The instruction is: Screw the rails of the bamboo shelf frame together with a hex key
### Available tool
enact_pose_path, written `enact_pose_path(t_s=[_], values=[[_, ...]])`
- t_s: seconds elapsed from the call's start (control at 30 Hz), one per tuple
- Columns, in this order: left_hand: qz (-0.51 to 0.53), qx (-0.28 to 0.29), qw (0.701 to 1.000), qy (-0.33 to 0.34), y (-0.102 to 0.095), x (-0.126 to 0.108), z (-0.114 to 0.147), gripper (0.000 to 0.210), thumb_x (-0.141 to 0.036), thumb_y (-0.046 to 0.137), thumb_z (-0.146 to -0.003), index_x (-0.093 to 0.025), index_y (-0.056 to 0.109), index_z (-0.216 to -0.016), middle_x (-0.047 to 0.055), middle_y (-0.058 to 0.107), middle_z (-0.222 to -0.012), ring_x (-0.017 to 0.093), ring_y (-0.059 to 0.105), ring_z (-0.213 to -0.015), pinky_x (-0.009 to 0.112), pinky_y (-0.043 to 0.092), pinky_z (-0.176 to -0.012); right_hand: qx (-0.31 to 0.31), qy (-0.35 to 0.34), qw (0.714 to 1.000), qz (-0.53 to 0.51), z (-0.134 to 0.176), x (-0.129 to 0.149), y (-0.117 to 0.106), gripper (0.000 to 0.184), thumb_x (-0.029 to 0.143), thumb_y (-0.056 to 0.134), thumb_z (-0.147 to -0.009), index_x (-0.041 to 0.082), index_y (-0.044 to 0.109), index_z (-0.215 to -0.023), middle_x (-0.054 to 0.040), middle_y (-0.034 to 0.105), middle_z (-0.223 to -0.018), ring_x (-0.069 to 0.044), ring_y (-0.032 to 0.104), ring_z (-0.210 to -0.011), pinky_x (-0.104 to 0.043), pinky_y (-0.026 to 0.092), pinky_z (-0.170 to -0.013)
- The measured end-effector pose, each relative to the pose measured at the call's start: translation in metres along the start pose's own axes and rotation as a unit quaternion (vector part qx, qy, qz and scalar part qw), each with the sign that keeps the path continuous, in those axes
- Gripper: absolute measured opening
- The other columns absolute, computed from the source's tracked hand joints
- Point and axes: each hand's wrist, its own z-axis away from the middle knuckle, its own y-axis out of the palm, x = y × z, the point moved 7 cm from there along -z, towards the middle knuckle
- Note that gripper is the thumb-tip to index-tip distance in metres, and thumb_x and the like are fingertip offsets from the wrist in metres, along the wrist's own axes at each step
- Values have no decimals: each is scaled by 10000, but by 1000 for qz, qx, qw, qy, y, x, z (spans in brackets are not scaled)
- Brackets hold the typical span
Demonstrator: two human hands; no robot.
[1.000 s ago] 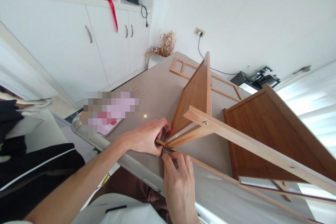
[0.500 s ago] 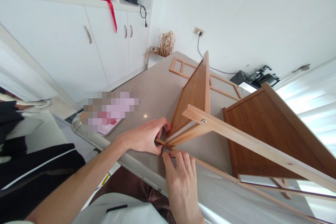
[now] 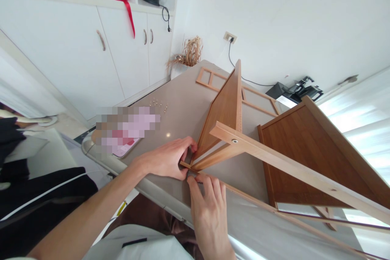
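A wooden shelf unit lies on its side across the table. One brown shelf board (image 3: 224, 107) stands upright nearest me, and a second board (image 3: 323, 154) is farther right. A pale wooden post (image 3: 283, 162) with a metal bolt head in it runs along the raised side. My left hand (image 3: 166, 159) closes around the unit's lower corner, thumb and fingers on either side of the wood. Against that same corner, beside the lower rail (image 3: 246, 196), my right hand (image 3: 209, 203) has its fingertips pinched together. Whatever lies between those fingertips is hidden.
Several small screws (image 3: 158, 105) lie on the grey table (image 3: 179, 101), near a partly pixelated phone (image 3: 126, 146). A slim wooden frame (image 3: 260, 101) rests behind the near board. A dried plant (image 3: 191, 50) stands by the wall. Black appliances (image 3: 300, 89) are at the back right.
The view has shifted very slightly. Both hands keep their places at the corner, and the shelf unit has not visibly moved.
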Motion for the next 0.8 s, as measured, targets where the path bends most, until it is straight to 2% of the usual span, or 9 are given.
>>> enact_pose_path(t_s=[0.5, 0.7, 0.8], values=[[-1, -1, 1000, 6, -1, -2, 0, 514, -233, 681, -659, -230, 478, -1131, -10, 601, -928, 190, 587, -832, 303, 474, -752, -1, 11, 1000, 5, 4, -3, 6, 293, 65, 413, -1020, 176, 674, -1094, -85, 645, -985, -228, 537, -881, -383, 377, -809], [-11, -3, 1000, 2, -1, -1, 0, 514, -237, 684, -662, -233, 482, -1135, -4, 603, -947, 190, 586, -830, 300, 468, -742, -27, 16, 999, -11, 6, -1, 9, 195, 111, 491, -1031, 183, 659, -1098, -58, 684, -919, -216, 591, -882, -372, 383, -826], [-16, -6, 1000, 1, 0, -1, 1, 507, -234, 684, -667, -233, 481, -1131, -10, 592, -922, 192, 589, -841, 299, 469, -749, -31, 32, 999, -23, 6, -2, 10, 143, 136, 526, -1027, 197, 656, -1030, -49, 678, -886, -212, 599, -866, -365, 386, -817]])
